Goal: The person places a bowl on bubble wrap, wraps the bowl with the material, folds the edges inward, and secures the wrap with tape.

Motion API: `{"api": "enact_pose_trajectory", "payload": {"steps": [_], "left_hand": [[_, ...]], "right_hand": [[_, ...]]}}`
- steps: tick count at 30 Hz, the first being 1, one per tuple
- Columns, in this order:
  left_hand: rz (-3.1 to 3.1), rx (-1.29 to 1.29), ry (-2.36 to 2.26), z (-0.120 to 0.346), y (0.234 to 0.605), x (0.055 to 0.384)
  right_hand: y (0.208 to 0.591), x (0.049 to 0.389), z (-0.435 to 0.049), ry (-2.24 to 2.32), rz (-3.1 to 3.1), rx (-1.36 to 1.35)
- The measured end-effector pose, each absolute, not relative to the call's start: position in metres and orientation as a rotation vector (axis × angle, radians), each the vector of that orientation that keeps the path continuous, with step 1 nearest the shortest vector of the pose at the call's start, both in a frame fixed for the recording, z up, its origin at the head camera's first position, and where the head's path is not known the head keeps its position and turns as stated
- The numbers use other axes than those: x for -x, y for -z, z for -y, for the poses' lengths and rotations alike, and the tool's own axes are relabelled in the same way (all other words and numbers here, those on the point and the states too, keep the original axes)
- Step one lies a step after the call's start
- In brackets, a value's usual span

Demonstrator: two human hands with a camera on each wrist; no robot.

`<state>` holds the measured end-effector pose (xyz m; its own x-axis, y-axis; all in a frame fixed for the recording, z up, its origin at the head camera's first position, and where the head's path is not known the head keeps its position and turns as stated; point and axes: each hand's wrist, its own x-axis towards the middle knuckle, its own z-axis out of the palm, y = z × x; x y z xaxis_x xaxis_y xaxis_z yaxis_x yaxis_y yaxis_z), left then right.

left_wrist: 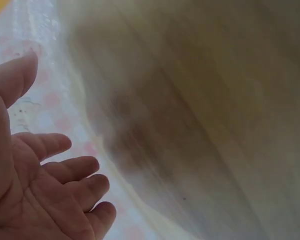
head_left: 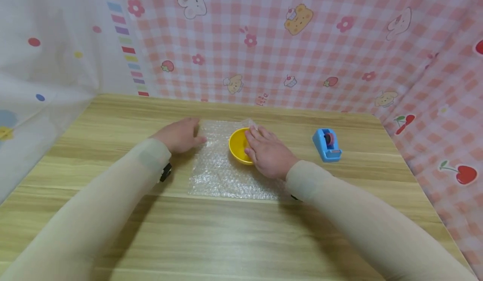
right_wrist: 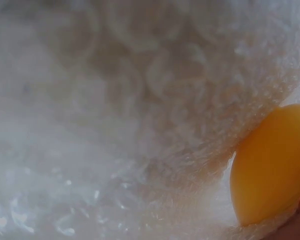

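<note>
A yellow bowl (head_left: 237, 146) stands on a sheet of clear bubble wrap (head_left: 219, 178) in the head view, its hollow facing up. My right hand (head_left: 272, 153) lies over the right side of the bowl, its fingers extended across the rim and its thumb toward the inside. That hand hides the bowl's right part. From the right wrist, the bowl's rounded outside (right_wrist: 270, 167) shows against the bubble wrap. At the sheet's left edge is my left hand (head_left: 181, 135), fingers loosely spread and the palm holding nothing; the left wrist view shows its thumb apart from the fingers.
A blue tape dispenser (head_left: 326, 146) with a small pinkish roll stands right of the right hand. Wood-grain tabletop (head_left: 226, 235) extends around the sheet. A pink checked cloth (head_left: 264, 71) hangs behind and at the right, with a white cloth (head_left: 49, 75) at the left.
</note>
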<state>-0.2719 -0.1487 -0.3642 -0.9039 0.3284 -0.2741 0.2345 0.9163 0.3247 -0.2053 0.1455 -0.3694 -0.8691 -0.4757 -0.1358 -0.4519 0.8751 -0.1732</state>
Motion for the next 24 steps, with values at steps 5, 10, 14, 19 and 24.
{"api": "enact_pose_trajectory", "payload": {"steps": [5,10,14,19,24], "left_hand": [[-2.708,-0.386,-0.299,0.1494,0.3639,0.2754],[-2.693,-0.374,-0.205,0.1466,0.3615,0.2750],[-2.702,-0.381,-0.186,0.1447,0.3619,0.2758],[-2.707,-0.401,-0.193,0.1444,0.3668,0.2791],[-2.707,-0.412,-0.212,0.1429,0.3686,0.2797]], "right_hand": [[0.3686,0.2053,-0.1451,0.211,-2.862,0.700],[0.3687,0.2054,-0.1448,0.207,-2.860,0.702],[0.3688,0.2061,-0.1450,0.207,-2.857,0.700],[0.3675,0.2052,-0.1448,0.201,-2.855,0.701],[0.3684,0.2048,-0.1456,0.201,-2.861,0.706]]}}
